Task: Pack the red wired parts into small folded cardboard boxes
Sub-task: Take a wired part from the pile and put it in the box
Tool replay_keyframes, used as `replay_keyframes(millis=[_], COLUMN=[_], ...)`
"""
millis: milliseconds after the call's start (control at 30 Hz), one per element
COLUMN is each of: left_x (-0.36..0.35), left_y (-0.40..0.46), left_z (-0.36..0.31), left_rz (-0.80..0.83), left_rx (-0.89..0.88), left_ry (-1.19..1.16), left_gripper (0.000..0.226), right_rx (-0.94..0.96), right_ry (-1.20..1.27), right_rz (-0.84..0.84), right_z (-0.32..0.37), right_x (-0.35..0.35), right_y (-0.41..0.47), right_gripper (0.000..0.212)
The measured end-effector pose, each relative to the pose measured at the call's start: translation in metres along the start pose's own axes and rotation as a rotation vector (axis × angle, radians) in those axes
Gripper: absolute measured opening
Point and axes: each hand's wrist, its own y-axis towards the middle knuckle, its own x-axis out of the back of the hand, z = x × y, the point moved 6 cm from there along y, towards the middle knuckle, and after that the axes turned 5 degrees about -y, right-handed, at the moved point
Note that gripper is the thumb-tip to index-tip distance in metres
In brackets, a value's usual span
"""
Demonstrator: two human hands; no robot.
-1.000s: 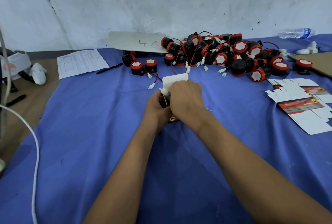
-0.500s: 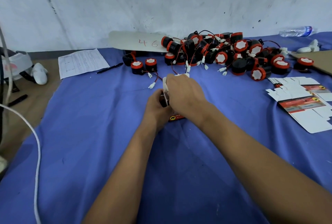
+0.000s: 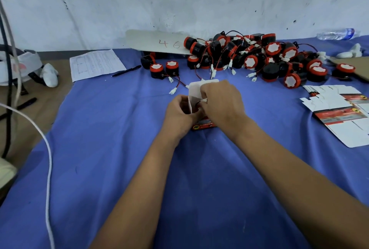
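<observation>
On the blue cloth [image 3: 123, 169], nearest the camera, the left hand [image 3: 179, 112] curled round the left side of one small folded cardboard box [image 3: 196, 97], its red printed base showing below at the wrists. The right hand [image 3: 221, 102] pinched a white connector [image 3: 204, 100] on a thin wire at the box's open mouth, just beside the upright white flap; whatever lay inside the box was hidden by the fingers. To the right lay a stack of flat unfolded cartons [image 3: 339, 107], too overlapped to count. Beyond the hands, two red wired parts [image 3: 164, 69] stood apart from the main heap [image 3: 259, 57], which held too many to count. At the left lay one sheet of paper [image 3: 95, 64] and one pen [image 3: 126, 70]. Farthest stood one card marked "46" [image 3: 157, 42] and one plastic bottle [image 3: 337, 34].
</observation>
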Motion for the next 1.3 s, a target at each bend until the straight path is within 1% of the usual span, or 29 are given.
replay_keyframes(millis=[100, 167, 267, 367, 433, 500, 533, 567, 633, 733, 800, 867, 933, 967, 1033, 1067, 1200, 1300], left_x=[0.001, 0.001, 0.002, 0.002, 0.002, 0.003, 0.003, 0.003, 0.003, 0.001, 0.001, 0.002, 0.004, 0.004, 0.004, 0.004, 0.002, 0.003], left_y=[0.001, 0.002, 0.005, 0.006, 0.008, 0.009, 0.009, 0.009, 0.007, 0.003, 0.000, -0.002, -0.002, -0.003, -0.004, -0.004, -0.002, 0.000], left_z=[0.001, 0.002, 0.003, 0.002, 0.002, 0.001, 0.000, 0.000, 0.000, 0.002, 0.001, -0.001, 0.001, 0.002, 0.002, 0.002, 0.004, 0.004], left_rz=[0.000, -0.001, -0.005, -0.027, -0.039, -0.050, -0.056, -0.059, -0.049, 0.000, 0.036, 0.094, 0.174, 0.210, 0.240, 0.241, 0.259, 0.272], left_rx=[0.009, 0.014, -0.001, -0.015, -0.024, -0.045, -0.055, -0.065, -0.082, -0.086, -0.084, -0.072, -0.033, -0.018, -0.017, -0.021, -0.025, -0.026], left_ry=[-0.016, -0.006, 0.025, 0.106, 0.155, 0.181, 0.190, 0.195, 0.188, 0.105, 0.052, 0.016, -0.038, -0.056, -0.057, -0.055, -0.072, -0.096], left_gripper=[0.035, 0.035, 0.035, 0.035, 0.033, 0.033, 0.035, 0.035, 0.031, 0.026, 0.028, 0.031, 0.039, 0.044, 0.052, 0.054, 0.051, 0.049], right_rx=[-0.001, 0.037, 0.188, 0.325, 0.358, 0.374, 0.379, 0.374, 0.321, 0.178, 0.131, 0.125, 0.161, 0.182, 0.200, 0.193, 0.151, 0.246], right_ry=[-0.088, -0.098, -0.046, -0.058, -0.076, -0.041, -0.014, 0.017, 0.131, 0.428, 0.502, 0.528, 0.488, 0.464, 0.453, 0.455, 0.407, 0.369], right_rz=[-0.022, 0.023, 0.197, 0.305, 0.418, 0.537, 0.556, 0.533, 0.397, 0.199, 0.133, 0.080, 0.062, 0.082, 0.122, 0.115, 0.040, 0.142], right_z=[0.005, 0.007, 0.015, 0.020, 0.021, 0.025, 0.027, 0.028, 0.024, 0.006, 0.000, -0.001, 0.003, 0.005, 0.005, 0.004, 0.002, 0.010], right_x=[-0.002, -0.004, -0.006, -0.003, -0.006, -0.010, -0.010, -0.009, -0.003, 0.006, 0.007, 0.006, 0.003, -0.001, -0.006, -0.006, -0.004, -0.006], right_y=[-0.004, 0.001, 0.006, 0.005, 0.003, 0.001, 0.000, 0.000, 0.004, 0.006, 0.002, -0.001, -0.004, -0.005, -0.008, -0.009, -0.014, -0.015], right_gripper=[0.008, 0.014, 0.022, 0.022, 0.021, 0.016, 0.012, 0.011, 0.014, 0.015, 0.012, 0.010, 0.010, 0.011, 0.014, 0.014, 0.014, 0.019])
